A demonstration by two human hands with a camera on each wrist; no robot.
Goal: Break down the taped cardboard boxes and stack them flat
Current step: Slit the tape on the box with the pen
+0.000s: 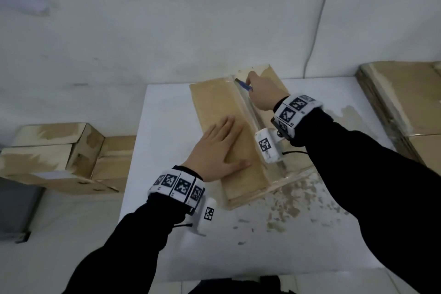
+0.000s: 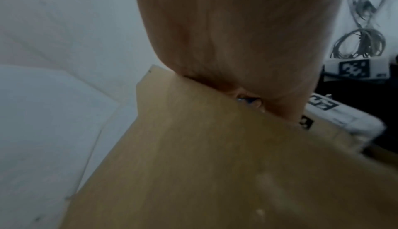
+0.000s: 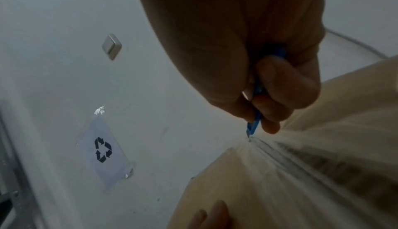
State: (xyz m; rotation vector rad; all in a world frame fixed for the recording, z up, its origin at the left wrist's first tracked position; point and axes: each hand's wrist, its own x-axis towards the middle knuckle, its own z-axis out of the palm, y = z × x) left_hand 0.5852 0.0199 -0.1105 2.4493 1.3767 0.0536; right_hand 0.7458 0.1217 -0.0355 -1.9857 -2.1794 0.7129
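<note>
A long taped cardboard box (image 1: 222, 112) lies on the white table (image 1: 167, 234). My left hand (image 1: 218, 148) presses flat on its left top flap, fingers straight; the left wrist view shows the palm (image 2: 237, 37) on the cardboard (image 2: 215, 164). My right hand (image 1: 261, 93) grips a blue box cutter (image 1: 244, 85) with its tip on the clear tape seam near the box's far end. In the right wrist view the fingers (image 3: 284, 86) curl round the blue cutter (image 3: 255, 123), blade at the tape (image 3: 301, 161).
Assembled cardboard boxes (image 1: 62, 157) stand to the left of the table. A stack of flat cardboard (image 1: 405, 107) lies at the right. A white cable (image 1: 319, 19) runs down the wall. A recycling sign (image 3: 103, 149) hangs on the wall. Worn patches (image 1: 293, 200) mark the table.
</note>
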